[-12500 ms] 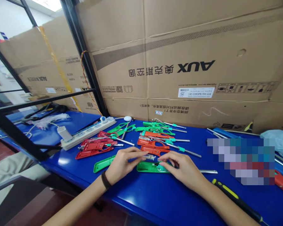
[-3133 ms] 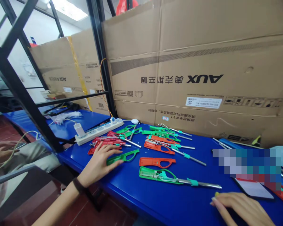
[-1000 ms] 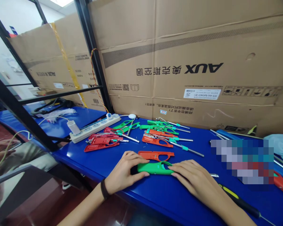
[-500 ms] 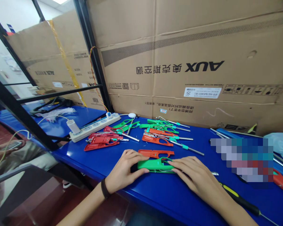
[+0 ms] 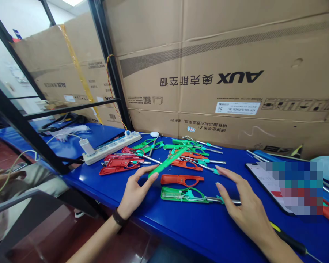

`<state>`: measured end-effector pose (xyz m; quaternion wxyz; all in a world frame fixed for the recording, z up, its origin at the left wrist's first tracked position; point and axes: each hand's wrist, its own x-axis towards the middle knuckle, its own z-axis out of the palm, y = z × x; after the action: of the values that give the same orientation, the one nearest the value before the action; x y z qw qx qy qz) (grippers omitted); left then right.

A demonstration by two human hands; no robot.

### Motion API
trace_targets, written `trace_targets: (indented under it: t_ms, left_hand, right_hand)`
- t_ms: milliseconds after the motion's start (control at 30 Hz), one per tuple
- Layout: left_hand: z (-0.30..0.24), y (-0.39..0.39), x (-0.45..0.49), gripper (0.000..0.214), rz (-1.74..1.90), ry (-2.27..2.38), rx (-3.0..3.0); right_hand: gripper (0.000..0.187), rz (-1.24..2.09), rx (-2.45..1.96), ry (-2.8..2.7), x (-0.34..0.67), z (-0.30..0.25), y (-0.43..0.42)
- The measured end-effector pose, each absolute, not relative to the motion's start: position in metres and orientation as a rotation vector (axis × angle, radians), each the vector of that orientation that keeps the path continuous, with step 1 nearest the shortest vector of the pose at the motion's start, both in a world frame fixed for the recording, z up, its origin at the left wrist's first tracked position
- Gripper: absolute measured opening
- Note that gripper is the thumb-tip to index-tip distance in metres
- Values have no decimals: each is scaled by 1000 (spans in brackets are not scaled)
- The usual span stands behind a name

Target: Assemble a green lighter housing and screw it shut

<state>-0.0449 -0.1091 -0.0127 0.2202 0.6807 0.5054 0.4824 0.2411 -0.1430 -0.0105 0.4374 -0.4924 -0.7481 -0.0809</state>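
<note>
My left hand (image 5: pixel 135 191) pinches one end of a green plastic cover half (image 5: pixel 167 162) and holds it lifted off the blue table (image 5: pixel 181 230), tilted up to the right. Below it lies an open green lighter body (image 5: pixel 185 194) with its inner parts showing and a metal tube (image 5: pixel 224 200) sticking out to the right. My right hand (image 5: pixel 242 204) hovers open over that tube, fingers spread, holding nothing. An orange cover half (image 5: pixel 182 179) lies just behind the green body.
Several red, orange and green lighter parts (image 5: pixel 153 155) are piled at the back of the table beside a white power strip (image 5: pixel 111 147). A phone (image 5: pixel 265 181) lies at the right, a black-and-yellow screwdriver (image 5: pixel 287 239) near my right forearm. Big cardboard boxes (image 5: pixel 222 73) stand behind.
The green cover, pressed on the green body half a second ago by both hands, has come off. My left hand lifted it up and back; my right hand opened and pulled away right.
</note>
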Motion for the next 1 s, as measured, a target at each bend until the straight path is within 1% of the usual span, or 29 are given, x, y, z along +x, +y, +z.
trace_targets:
  t_ms: [167,233,367,467,567,600,700,733,833,900,1000]
  left_hand:
    - [-11,-115,-40,28,1117,1266,2140]
    - [-11,-116,-39,29,1009,1215,2242]
    - [-12,-116,-36,31,903,1190,2354]
    - [-12,-114,-35,30,918,1231,2355]
    - [-13,-112,-36,28,948,1269,2308]
    - [-13,-112,-36,28,955,1273,2292]
    - [-14,-113,-36,30,969,1286,2272]
    - [-14,-113,-37,30,969,1289,2276]
    - [-15,-114,-37,30,957,1283,2296]
    - [-16,-114,-37,30,958,1282,2309]
    - [-16,-114,-37,30,956,1277,2316]
  right_hand:
    - [22,-241,-1233,-1808,244,-11,-140]
    - [21,-221,-1227,-1829,248,-11,-139]
    - [22,-147,-1227,-2089,254,-15,-135]
    - [23,-30,-1295,-2199,256,-18,-134]
    - [31,66,-1403,-2144,257,-20,-135]
    - [30,78,-1421,-2127,258,-20,-135]
    - [13,88,-1319,-2207,258,-18,-135]
    - [10,91,-1251,-2257,256,-18,-135]
    - [11,94,-1126,-2342,250,-19,-134]
    - [14,93,-1122,-2343,244,-21,-135]
    - [13,127,-1143,-2319,236,-25,-136]
